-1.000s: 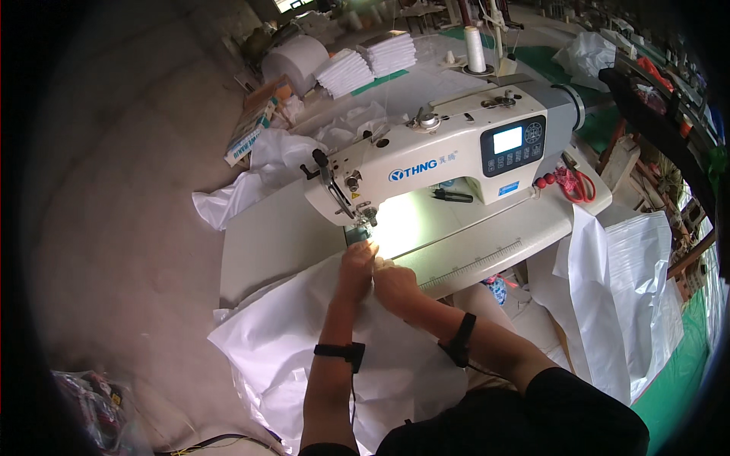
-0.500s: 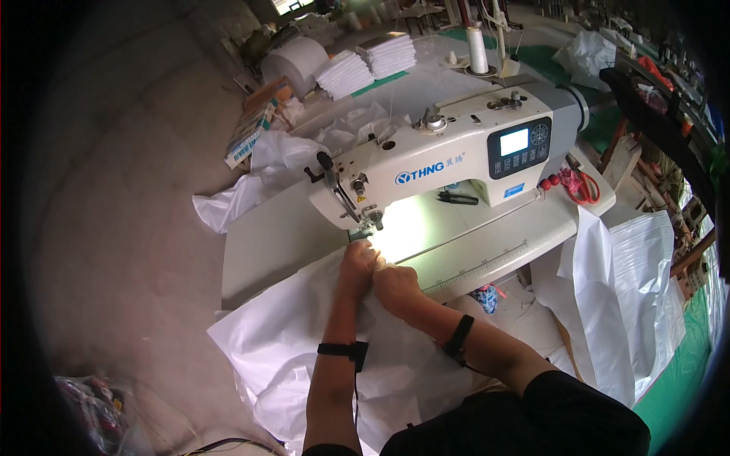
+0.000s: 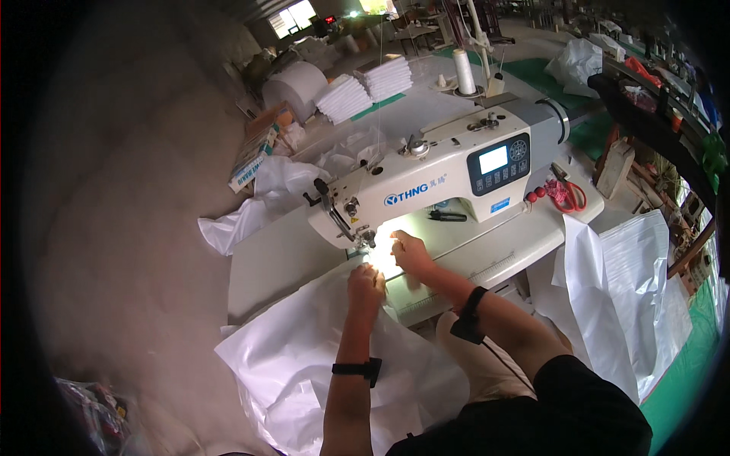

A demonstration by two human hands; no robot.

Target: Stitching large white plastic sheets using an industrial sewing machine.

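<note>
A white sewing machine (image 3: pixel 449 175) stands before me, its lamp glaring over the needle area. A large white plastic-like sheet (image 3: pixel 304 342) hangs from the machine bed over the near edge toward my lap. My left hand (image 3: pixel 366 286) is closed on the edge of this sheet, just in front of the needle. To the right of the needle, my right hand (image 3: pixel 412 254) is raised over the lit bed, apart from the left. Its fingers are bent together in a pinch; glare hides whatever is between them. Both forearms wear black straps.
Red-handled scissors (image 3: pixel 569 196) lie at the bed's right end, and small black snips (image 3: pixel 447 216) under the machine arm. A thread cone (image 3: pixel 463 72) stands behind. Folded white stacks (image 3: pixel 344 96) sit at the back. More white sheets (image 3: pixel 616 289) hang at right.
My right hand has left the left hand's side and moved up and right over the bed. The left hand has drawn slightly nearer to me. The view has shifted a little.
</note>
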